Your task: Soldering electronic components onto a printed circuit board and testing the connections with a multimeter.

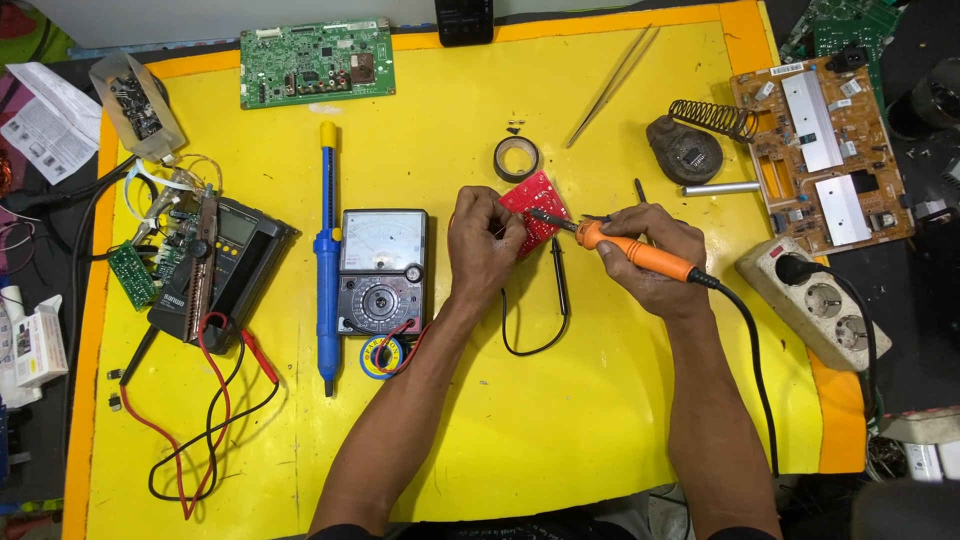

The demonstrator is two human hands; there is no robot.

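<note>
— What colours are seen on the mat [560, 420]?

— Bright yellow is shown across it, with an orange band along its left, far and right edges.

— And what is held at the middle?

— A small red circuit board [535, 212] and a soldering iron [640, 254] with an orange handle and black cord.

— Toward the left edge?

— A blue desoldering pump [327, 262] with a yellow tip, a dark grey analogue meter [382, 270] with a pale dial, and red and black leads [205, 420].

— At the far edge?

— A green circuit board [316, 62] is laid there; a black tape roll [517, 158] is seen nearer the middle.
</note>
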